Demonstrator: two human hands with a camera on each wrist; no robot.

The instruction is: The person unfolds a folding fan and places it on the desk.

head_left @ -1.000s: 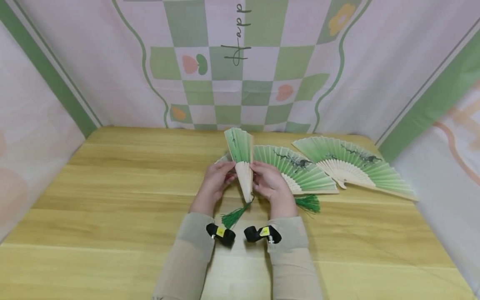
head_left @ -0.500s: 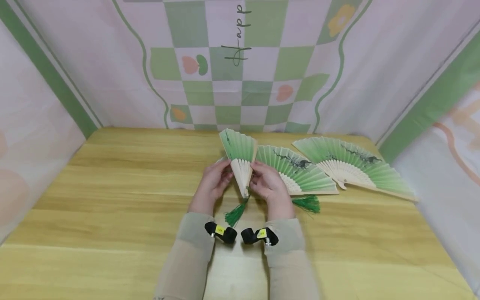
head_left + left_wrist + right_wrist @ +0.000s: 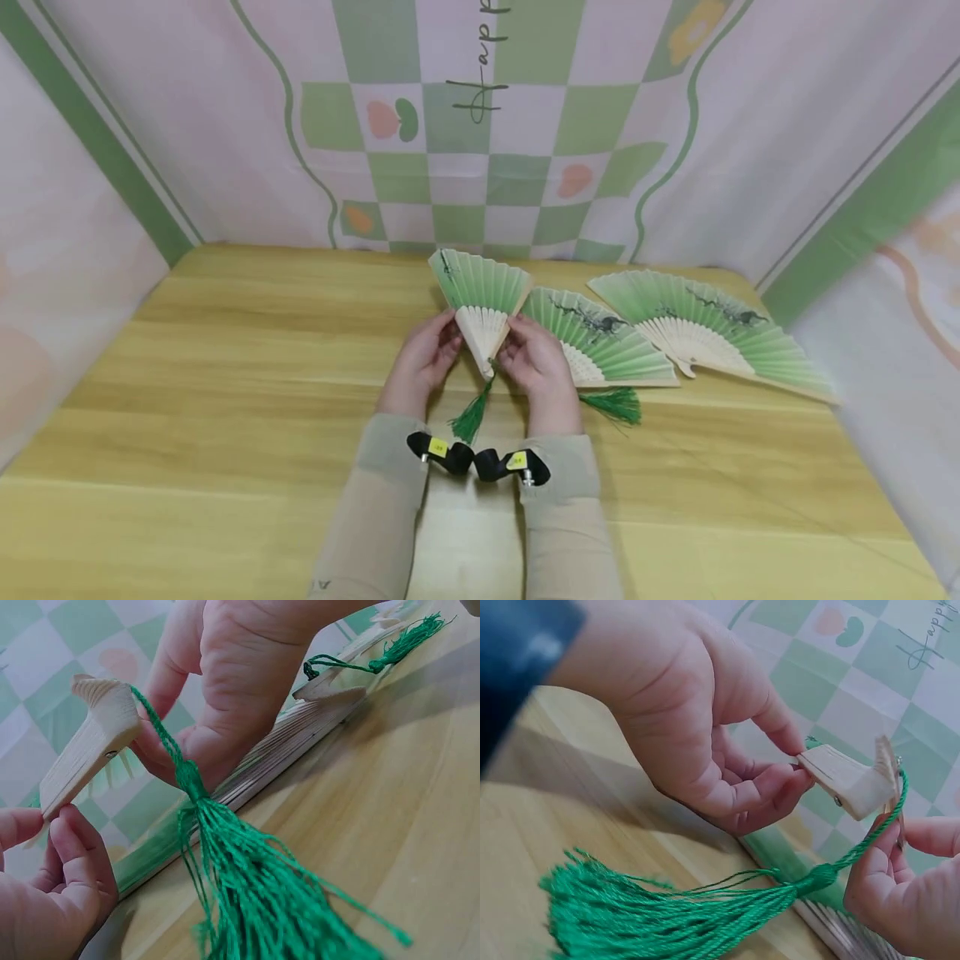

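A partly spread green folding fan (image 3: 491, 283) with pale wooden ribs is held up between my two hands in the head view. My left hand (image 3: 426, 357) pinches its left outer rib between thumb and fingers. On the other side, my right hand (image 3: 538, 357) pinches the right outer rib. From the pivot at the bottom dangles a green tassel (image 3: 470, 414), large in both wrist views. A second green fan (image 3: 573, 321) lies spread on the table, its left part hidden behind the held fan and right hand.
Further right, a third spread fan (image 3: 712, 321) with a dark branch print lies near the table's right edge. The second fan's tassel (image 3: 615, 406) lies right of my right wrist. A checked cloth (image 3: 465, 179) hangs behind the wooden table (image 3: 225, 375).
The held fan has widened from a narrow wedge to a broader one as its top edges moved apart. The tassel swung more upright; the fans on the table stayed put.
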